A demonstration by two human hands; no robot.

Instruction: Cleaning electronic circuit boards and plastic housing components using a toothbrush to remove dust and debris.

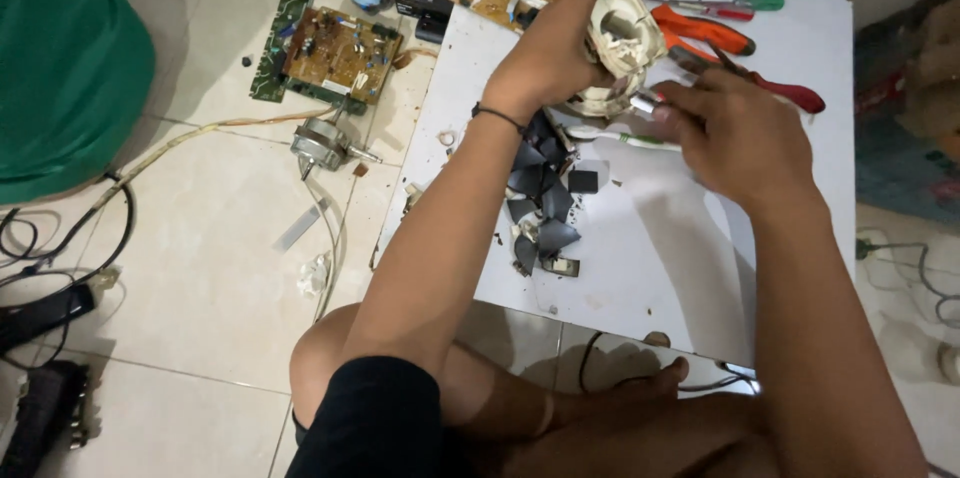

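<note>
1. Left hand [560,48] is clenched round a cream coil former [622,38], w/ fingers wrapped over its top and back; it's held up just above the white worktop [650,248].
2. Right hand [735,133] has its fingers closed on a thin metal-tipped tool [645,103]; tip touches the former's lower edge, right below the left fingers.
3. Dark grey flat plates [540,203] lie scattered on the worktop under the left wrist.
4. Orange-handled pliers [705,33] and red-handled cutters [790,93] lie behind the hands.
5. Brown circuit board [340,53] and small motor [322,145] sit on the tile floor, well apart to the left.
</note>
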